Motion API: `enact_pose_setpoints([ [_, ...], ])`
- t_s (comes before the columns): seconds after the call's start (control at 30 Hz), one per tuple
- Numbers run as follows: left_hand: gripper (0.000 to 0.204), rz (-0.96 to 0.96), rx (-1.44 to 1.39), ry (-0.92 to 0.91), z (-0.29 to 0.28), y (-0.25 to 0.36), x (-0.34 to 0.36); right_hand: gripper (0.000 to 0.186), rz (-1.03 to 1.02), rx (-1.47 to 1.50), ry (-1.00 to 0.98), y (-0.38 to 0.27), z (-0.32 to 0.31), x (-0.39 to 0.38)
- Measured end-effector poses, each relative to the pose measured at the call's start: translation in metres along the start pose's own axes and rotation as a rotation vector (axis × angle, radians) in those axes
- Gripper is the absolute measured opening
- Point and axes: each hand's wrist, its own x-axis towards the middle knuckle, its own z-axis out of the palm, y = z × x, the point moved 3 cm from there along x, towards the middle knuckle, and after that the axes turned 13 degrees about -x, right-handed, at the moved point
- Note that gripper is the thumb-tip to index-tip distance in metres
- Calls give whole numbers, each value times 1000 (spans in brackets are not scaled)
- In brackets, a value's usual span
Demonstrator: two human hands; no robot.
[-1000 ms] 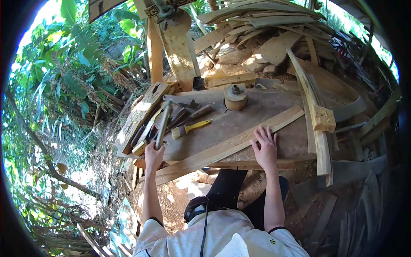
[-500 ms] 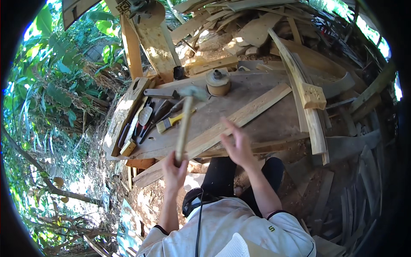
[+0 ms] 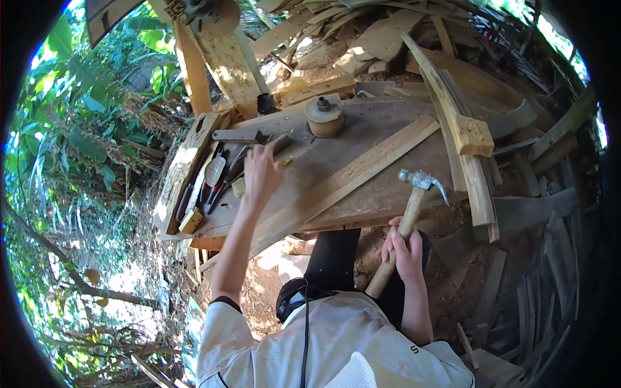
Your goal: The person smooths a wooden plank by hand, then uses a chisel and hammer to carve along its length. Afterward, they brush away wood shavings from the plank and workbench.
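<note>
My right hand [image 3: 405, 254] is wrapped round the wooden handle of a claw hammer [image 3: 420, 180], held upright in front of the bench's near edge with its metal head uppermost. On the left side of the bench my left hand [image 3: 261, 173] is closed over the tools. A dark wooden-handled tool [image 3: 280, 143] sticks out to the right from its fingertips; its other end is hidden. Under this hand lies a yellow paintbrush [image 3: 239, 187], mostly covered. A long wooden plank [image 3: 362, 171] with a row of small notches lies slantwise across the workbench [image 3: 304, 168].
A round, lidded pot-like thing [image 3: 325, 119] stands at the bench's back. Several hand tools [image 3: 213, 171] lie beside a thick timber [image 3: 187, 174] on the left. Long curved boards [image 3: 456, 123] and a wooden block [image 3: 473, 137] are on the right; scrap wood [image 3: 381, 39] piles up behind.
The hammer has passed from my left hand to my right and moved right. My left hand has reached forward to the tools and closed on a dark wooden-handled one.
</note>
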Motion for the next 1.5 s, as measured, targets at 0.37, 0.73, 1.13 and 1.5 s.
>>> enact_pose_setpoints([
  [0.37, 37, 101, -130, 151, 35, -20, 37, 20, 109, -77, 50, 33, -43, -58],
  [0.73, 30, 1221, -709, -15, 60, 168, -42, 21, 177, -105, 106, 49, -46, -83],
  [1.13, 29, 1223, -894, -19, 78, 204, -59, 22, 214, -124, 228, 52, -61, -104],
  [1.5, 47, 1182, -1055, -279, 98, 202, -29, 23, 238, -130, 172, 46, -47, -94],
])
